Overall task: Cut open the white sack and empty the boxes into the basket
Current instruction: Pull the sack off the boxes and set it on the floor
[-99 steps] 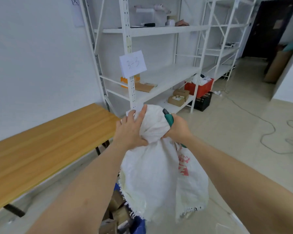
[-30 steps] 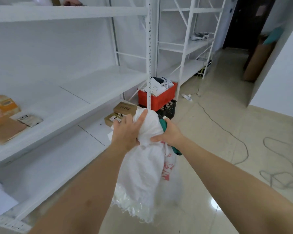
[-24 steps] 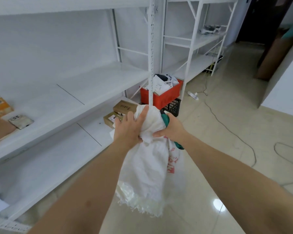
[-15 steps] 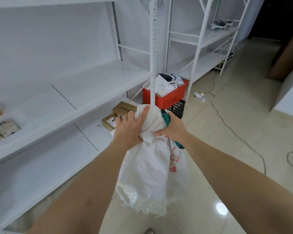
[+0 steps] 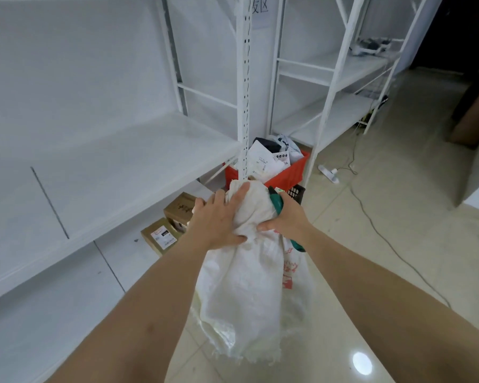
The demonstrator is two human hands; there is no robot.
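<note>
**Sack hangs limp; emptying looks done**

White metal shelving (image 5: 138,150) fills the left and far side of the room, with a pale tiled floor (image 5: 398,244) running off to the right. Held up in mid-air over that floor is the white sack (image 5: 246,286), bunched at its top and hanging slack, its frayed cut edge at the bottom.

The left hand (image 5: 219,222) grips the bunched top from the left, fingers curled over the cloth. The right hand (image 5: 286,219) grips the same bunch from the right, and its grip also holds a green-handled tool (image 5: 277,201) against the sack; its blade is hidden, so I cannot tell what kind of cutter it is.

No boxes from the sack show, and no basket lies below it. A red basket (image 5: 291,172) full of packets stands far off by the shelf post, on a black crate (image 5: 296,190); two cardboard boxes (image 5: 172,225) sit on the lowest shelf to the left.

Judging by how flat the sack hangs, the cutting and tipping out seem finished. The next move calls for somewhere to put down the sack and the tool, taking care with the hidden blade beside the fingers.
</note>
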